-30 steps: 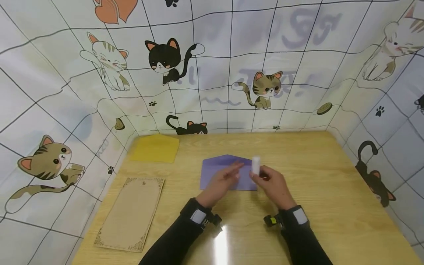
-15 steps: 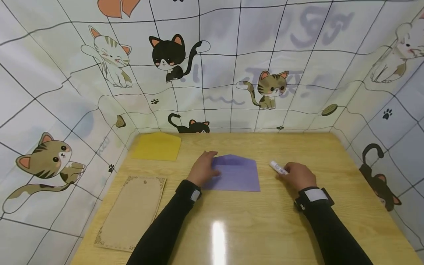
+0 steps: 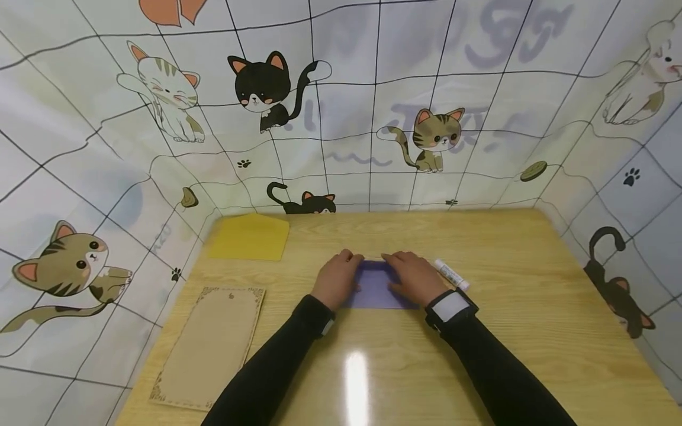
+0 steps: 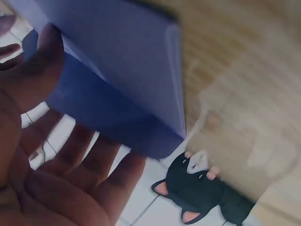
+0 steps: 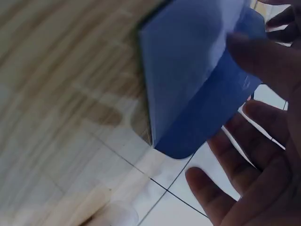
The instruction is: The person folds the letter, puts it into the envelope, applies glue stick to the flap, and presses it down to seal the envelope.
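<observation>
no legible text: tiny print on the white tube (image 3: 452, 274), blurred purple lettering (image 3: 527, 41) on the backdrop (image 3: 348, 106)

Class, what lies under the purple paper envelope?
Yellowish wood-grain tabletop shows beside the purple paper envelope and presumably continues beneath. The patch directly underneath is covered, so anything else there cannot be seen.

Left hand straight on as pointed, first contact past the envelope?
Most likely the cat-print backdrop, across the wooden tabletop; nothing else shows ahead of the left hand, though depth is unclear.
</observation>
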Demonstrator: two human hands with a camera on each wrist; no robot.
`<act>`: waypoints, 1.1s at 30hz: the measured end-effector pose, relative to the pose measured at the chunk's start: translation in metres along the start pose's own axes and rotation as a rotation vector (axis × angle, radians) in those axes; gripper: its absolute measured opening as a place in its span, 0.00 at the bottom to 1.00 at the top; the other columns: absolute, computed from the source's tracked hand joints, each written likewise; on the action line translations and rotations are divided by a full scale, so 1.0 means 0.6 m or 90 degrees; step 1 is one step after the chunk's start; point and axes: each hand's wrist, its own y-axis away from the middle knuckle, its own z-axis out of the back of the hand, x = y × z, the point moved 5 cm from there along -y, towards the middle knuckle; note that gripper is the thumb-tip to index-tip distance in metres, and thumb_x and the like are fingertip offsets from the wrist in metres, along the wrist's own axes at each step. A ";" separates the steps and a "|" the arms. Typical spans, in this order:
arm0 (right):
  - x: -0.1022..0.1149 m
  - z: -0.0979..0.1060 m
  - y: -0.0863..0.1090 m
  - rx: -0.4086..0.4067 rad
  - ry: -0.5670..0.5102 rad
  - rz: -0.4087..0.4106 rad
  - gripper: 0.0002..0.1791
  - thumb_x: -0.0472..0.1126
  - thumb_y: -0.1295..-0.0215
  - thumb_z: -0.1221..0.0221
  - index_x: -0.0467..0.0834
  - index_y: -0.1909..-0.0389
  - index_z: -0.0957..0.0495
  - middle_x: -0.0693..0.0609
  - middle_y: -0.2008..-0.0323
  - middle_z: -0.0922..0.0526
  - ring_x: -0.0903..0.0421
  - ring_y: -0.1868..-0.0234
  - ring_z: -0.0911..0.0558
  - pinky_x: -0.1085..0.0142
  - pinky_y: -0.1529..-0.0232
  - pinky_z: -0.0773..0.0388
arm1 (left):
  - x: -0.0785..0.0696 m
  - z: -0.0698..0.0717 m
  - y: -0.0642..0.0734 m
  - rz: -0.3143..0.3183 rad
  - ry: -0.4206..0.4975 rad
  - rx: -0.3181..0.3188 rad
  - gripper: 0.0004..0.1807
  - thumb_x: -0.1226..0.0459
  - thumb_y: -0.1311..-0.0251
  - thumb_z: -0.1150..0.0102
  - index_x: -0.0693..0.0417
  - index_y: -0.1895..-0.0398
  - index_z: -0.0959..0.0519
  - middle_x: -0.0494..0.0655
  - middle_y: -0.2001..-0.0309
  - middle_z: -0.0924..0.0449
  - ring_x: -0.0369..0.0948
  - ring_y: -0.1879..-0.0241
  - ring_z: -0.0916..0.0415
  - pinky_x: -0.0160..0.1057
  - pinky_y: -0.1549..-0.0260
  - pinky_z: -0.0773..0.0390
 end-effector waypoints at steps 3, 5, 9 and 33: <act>0.013 -0.006 -0.001 -0.003 0.022 0.000 0.28 0.48 0.39 0.28 0.46 0.39 0.19 0.43 0.41 0.17 0.41 0.42 0.18 0.45 0.46 0.19 | -0.020 0.001 0.006 -0.043 -0.057 0.023 0.16 0.65 0.32 0.37 0.45 0.43 0.17 0.46 0.47 0.15 0.46 0.53 0.16 0.44 0.56 0.14; 0.023 -0.009 0.000 -0.003 0.033 0.018 0.23 0.49 0.36 0.30 0.46 0.42 0.17 0.44 0.42 0.17 0.41 0.44 0.18 0.45 0.49 0.18 | -0.035 -0.001 0.007 -0.074 -0.084 0.042 0.15 0.67 0.28 0.43 0.43 0.44 0.16 0.43 0.45 0.15 0.45 0.48 0.15 0.43 0.51 0.13; 0.040 -0.018 -0.001 -0.020 0.078 0.063 0.20 0.50 0.30 0.36 0.46 0.42 0.17 0.45 0.41 0.18 0.42 0.45 0.19 0.45 0.53 0.17 | -0.052 -0.003 0.004 -0.117 -0.078 0.076 0.16 0.68 0.26 0.47 0.45 0.42 0.17 0.41 0.41 0.16 0.43 0.41 0.17 0.41 0.41 0.17; 0.071 -0.010 0.000 -0.006 0.201 0.089 0.07 0.37 0.32 0.39 0.42 0.70 0.18 0.46 0.80 0.19 0.48 0.80 0.20 0.52 0.81 0.22 | -0.060 0.000 0.015 -0.130 -0.139 0.066 0.08 0.68 0.36 0.41 0.48 0.64 0.14 0.43 0.69 0.13 0.41 0.67 0.16 0.39 0.66 0.16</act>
